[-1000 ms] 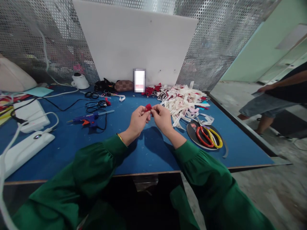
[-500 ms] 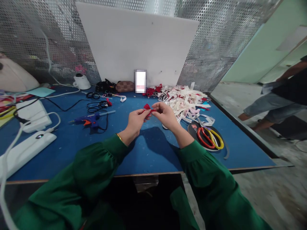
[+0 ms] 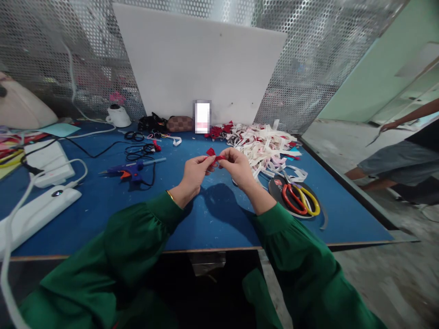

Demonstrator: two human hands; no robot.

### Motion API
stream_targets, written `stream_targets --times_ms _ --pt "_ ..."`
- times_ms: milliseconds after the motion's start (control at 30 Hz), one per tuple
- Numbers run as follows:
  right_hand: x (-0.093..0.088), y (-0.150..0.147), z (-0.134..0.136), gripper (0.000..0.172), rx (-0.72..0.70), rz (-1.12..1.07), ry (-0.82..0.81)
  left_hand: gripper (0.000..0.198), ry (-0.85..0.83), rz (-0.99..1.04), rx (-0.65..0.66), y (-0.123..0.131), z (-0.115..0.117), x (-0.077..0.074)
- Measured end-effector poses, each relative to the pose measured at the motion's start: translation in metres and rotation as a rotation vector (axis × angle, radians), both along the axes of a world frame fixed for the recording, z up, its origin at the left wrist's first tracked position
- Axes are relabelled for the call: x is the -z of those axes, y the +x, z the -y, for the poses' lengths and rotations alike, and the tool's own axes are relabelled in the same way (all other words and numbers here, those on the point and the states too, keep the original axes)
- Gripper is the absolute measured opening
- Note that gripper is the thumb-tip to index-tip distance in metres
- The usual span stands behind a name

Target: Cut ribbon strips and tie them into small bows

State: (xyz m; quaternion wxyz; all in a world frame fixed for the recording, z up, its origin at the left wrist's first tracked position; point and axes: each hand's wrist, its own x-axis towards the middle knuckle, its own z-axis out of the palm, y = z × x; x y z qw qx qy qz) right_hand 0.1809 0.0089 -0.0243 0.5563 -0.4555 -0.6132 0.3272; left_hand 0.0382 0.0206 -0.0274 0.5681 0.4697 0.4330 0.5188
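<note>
A small red ribbon piece, bow-like in shape, is held over the middle of the blue table. My left hand pinches it between thumb and fingers. From the other side, my right hand grips its right end, thumb against fingertips. Parts of the ribbon are hidden by my fingers. Just behind my right hand lies a heap of white and red ribbon pieces. Left of my left hand rests a blue glue gun with an orange trigger.
Scissors with red and yellow handles lie on a dark round disc at right. White power strips and cables occupy the left side. A phone stands against the white board. Another person is at far right.
My right hand has shifted slightly and its fingers have closed in on the ribbon's right end. The ribbon is turned a little. The person at far right has moved an arm.
</note>
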Motion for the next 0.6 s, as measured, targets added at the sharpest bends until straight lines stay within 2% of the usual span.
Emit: stream_targets --times_ms 233,433,600 --pt "-0.0056 0.0018 0.0014 0.012 -0.168 -0.084 -0.072 0.035 -0.02 0.006 0.043 -0.0019 -0.0004 -0.0015" --pt "-0.0052 0.0029 -0.0004 0.008 -0.152 -0.064 -0.068 0.033 -0.063 -0.006 0.028 -0.0012 0.0003 -0.0017" --pt "-0.0099 0.0026 0.0026 0.017 -0.231 -0.088 -0.138 0.034 -0.049 0.017 0.022 -0.0017 -0.0015 -0.0015"
